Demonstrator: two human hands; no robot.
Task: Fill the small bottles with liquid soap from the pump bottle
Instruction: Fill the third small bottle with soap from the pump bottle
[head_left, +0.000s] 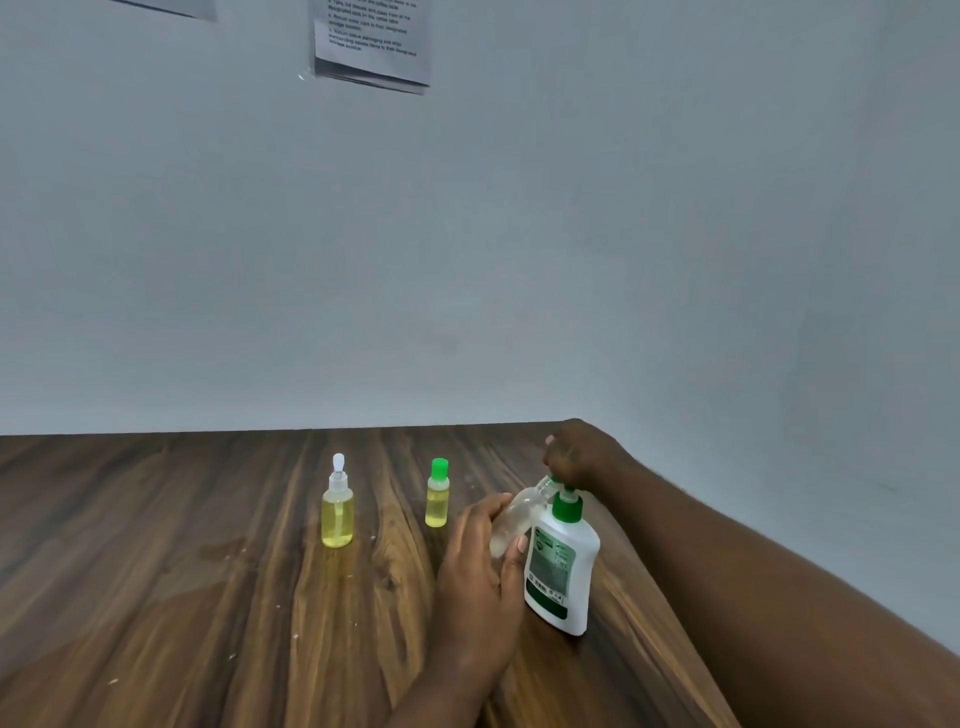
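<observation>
Left hand (475, 566) grips a small clear plastic bottle (517, 517) tilted, mouth at the spout of the white green-topped pump bottle (558, 577), whose head the right hand (576, 452) clasps with curled fingers.

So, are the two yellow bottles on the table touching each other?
Apart. The head view shows bare table between the white-topped bottle and the green-capped bottle.

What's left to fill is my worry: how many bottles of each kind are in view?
Small, with yellow liquid: 2, the white-topped bottle and the green-capped bottle
Small, clear: 1, the clear small bottle gripped by the left hand
Large: 1, the white pump bottle under the right hand
Total: 4 bottles
</observation>
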